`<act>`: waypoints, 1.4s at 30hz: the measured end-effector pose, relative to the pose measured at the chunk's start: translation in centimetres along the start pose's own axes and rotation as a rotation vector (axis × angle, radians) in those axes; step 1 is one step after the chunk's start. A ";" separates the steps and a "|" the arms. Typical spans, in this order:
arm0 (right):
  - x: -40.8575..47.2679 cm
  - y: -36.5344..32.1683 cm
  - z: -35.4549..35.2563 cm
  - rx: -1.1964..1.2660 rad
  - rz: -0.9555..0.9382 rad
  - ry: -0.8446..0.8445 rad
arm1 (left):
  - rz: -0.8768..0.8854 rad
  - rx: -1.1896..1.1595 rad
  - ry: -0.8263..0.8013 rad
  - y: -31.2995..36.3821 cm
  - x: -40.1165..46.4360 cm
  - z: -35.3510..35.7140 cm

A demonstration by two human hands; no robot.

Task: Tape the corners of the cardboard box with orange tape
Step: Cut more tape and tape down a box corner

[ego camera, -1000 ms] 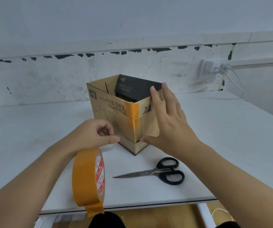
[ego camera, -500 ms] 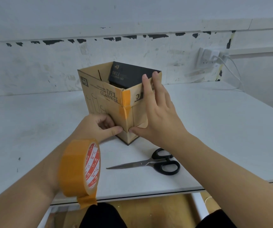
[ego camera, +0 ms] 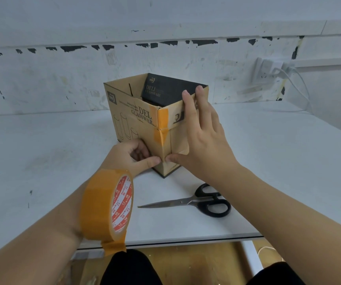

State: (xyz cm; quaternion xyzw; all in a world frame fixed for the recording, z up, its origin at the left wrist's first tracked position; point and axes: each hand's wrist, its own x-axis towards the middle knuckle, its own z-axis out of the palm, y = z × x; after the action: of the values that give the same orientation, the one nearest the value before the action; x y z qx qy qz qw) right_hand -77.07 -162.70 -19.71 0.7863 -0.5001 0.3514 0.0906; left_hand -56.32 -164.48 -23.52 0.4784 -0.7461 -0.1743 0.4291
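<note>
The cardboard box [ego camera: 132, 120] stands open-topped near the middle of the white table [ego camera: 42, 153], a black inner box [ego camera: 171, 89] inside it and orange tape strips [ego camera: 162, 126] over its near corner. The right hand [ego camera: 204, 138] lies flat against the right side, fingers straight, thumb pressing at the corner edge. The left hand [ego camera: 132, 156] has curled fingers, its thumb pressing the same corner; the orange tape roll [ego camera: 106, 206] hangs around that wrist. Scissors [ego camera: 198, 202] lie just in front.
</note>
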 end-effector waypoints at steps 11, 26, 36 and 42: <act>0.0 0.4 0.0 -0.011 -0.022 0.015 | -0.004 0.012 0.011 0.0 -0.1 0.1; 0.4 -0.3 0.2 0.022 -0.005 0.001 | -0.006 0.078 0.022 0.1 -0.1 0.2; 0.6 -0.7 0.1 -0.042 -0.013 0.000 | -0.012 0.079 0.007 0.5 -0.1 0.3; 0.3 -0.9 0.0 -0.022 0.012 -0.026 | -0.003 0.057 0.002 0.3 -0.1 0.1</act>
State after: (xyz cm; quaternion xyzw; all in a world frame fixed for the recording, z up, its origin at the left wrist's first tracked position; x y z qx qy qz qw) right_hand -76.25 -162.52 -19.31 0.7869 -0.5095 0.3361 0.0904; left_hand -56.59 -164.30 -23.41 0.4915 -0.7496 -0.1532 0.4160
